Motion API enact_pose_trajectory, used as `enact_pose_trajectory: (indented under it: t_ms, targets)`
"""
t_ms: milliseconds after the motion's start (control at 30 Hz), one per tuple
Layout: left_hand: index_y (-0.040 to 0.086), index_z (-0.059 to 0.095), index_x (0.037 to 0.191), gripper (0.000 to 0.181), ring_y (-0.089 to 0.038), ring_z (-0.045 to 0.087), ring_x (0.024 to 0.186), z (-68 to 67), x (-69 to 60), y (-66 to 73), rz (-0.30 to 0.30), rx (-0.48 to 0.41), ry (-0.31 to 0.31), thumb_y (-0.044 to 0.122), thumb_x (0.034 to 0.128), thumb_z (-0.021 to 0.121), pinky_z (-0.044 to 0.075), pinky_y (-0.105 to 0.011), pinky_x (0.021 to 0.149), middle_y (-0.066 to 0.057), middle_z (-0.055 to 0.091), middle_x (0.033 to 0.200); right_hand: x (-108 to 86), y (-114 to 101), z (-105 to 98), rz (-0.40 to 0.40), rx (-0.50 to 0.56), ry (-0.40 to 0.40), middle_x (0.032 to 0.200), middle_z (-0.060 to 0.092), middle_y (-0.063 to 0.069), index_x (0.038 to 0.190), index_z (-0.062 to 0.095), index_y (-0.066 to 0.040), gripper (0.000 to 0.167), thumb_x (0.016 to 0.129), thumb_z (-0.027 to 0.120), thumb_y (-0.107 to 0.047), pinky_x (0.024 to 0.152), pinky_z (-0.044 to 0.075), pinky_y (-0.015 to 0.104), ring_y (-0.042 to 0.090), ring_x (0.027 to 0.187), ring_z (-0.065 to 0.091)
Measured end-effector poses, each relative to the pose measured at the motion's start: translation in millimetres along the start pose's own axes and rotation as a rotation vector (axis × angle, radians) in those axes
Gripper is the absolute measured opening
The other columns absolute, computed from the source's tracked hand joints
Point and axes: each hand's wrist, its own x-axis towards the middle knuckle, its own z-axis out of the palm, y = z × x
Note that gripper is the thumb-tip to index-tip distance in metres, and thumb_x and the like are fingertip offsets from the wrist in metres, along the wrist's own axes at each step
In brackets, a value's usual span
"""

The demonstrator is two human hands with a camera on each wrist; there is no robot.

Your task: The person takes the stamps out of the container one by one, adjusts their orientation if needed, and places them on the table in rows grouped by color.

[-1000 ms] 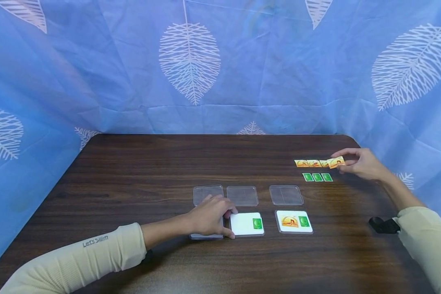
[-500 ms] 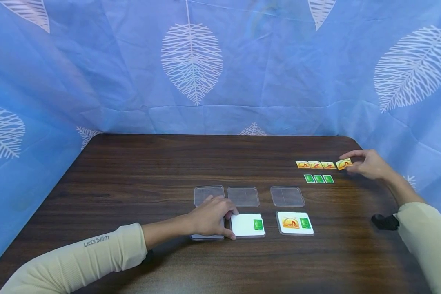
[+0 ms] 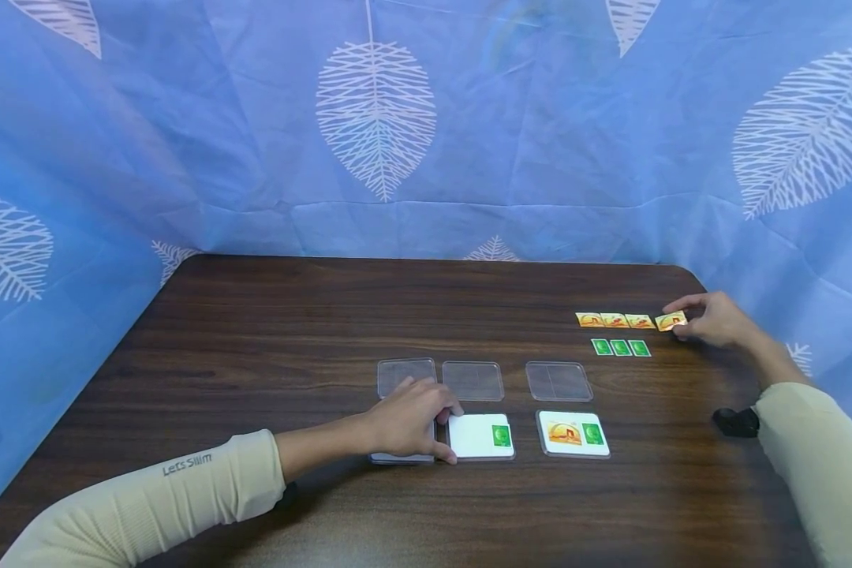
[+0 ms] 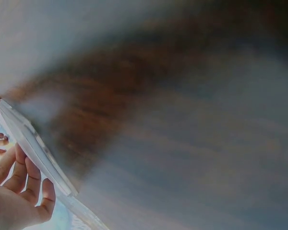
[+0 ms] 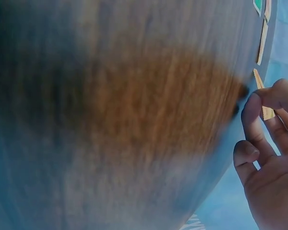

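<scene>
Pinching an orange card with the right hand.
Head view: holds it just right of the orange row; rests the left hand over the left box, cannot tell if gripping. Left wrist view: bends fingers beside a white box. Right wrist view: holds the card in bent fingers.

PLACE: indoors, curtained off | ENCLOSURE: creased blue fabric drape hanging behind the desk and along both its sides | PRINT: large white skeleton leaves | SURFACE: dark brown wood grain, far corners rounded | BACKGROUND: drape fills everything beyond the far edge | ROOM TYPE: home, office or studio, cannot tell
</scene>
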Motion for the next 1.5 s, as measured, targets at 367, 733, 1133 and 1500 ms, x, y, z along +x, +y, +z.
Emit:
enact_pose_trajectory:
  t_ms: [367, 733, 1133, 1500]
  targets:
    - [0.008, 0.073, 0.118, 0.056, -0.008, 0.047, 0.085, -1.0, -1.5, 2.1, -0.013, -0.011, -0.017, 0.035, 0.0744, 0.095, 0.034, -0.028, 0.079, 0.008, 0.057, 0.085, 4.7, 1, -2, 0.02, -0.036, 0.007, 0.096, 0.068, 0.026, 0.119, 0.063, 0.017, 0.037, 0.088, 0.075, 0.002, 0.062, 0.046, 0.029, 0.02, 0.076, 0.055]
    - [0.008, 0.073, 0.117, 0.055, -0.008, 0.046, 0.083, -1.6, -1.4, 3.2, -0.021, 0.006, -0.018, 0.037, 0.0745, 0.095, 0.034, -0.027, 0.078, 0.009, 0.055, 0.083, 12.2, 4, -2, 0.009, -0.069, -0.016, 0.099, 0.067, 0.028, 0.118, 0.065, 0.015, 0.034, 0.087, 0.072, 0.001, 0.063, 0.044, 0.036, 0.025, 0.075, 0.053]
    - [0.009, 0.073, 0.117, 0.056, -0.007, 0.046, 0.083, -0.8, -1.1, 2.6, -0.02, 0.01, -0.021, 0.038, 0.0744, 0.095, 0.035, -0.027, 0.079, 0.01, 0.055, 0.083, 15.2, 0, 0, -0.005, -0.027, -0.059, 0.108, 0.061, 0.04, 0.113, 0.065, 0.017, 0.03, 0.084, 0.069, 0.01, 0.059, 0.055, 0.037, 0.024, 0.07, 0.065]
    - [0.009, 0.073, 0.117, 0.057, -0.007, 0.047, 0.085, -0.2, -0.5, 2.7, -0.024, 0.021, -0.01, 0.039, 0.0731, 0.095, 0.036, -0.028, 0.082, 0.009, 0.056, 0.084, 16.5, 1, -2, 0.007, -0.02, -0.081, 0.109, 0.061, 0.04, 0.115, 0.064, 0.017, 0.031, 0.086, 0.069, 0.009, 0.062, 0.058, 0.04, 0.025, 0.07, 0.069]
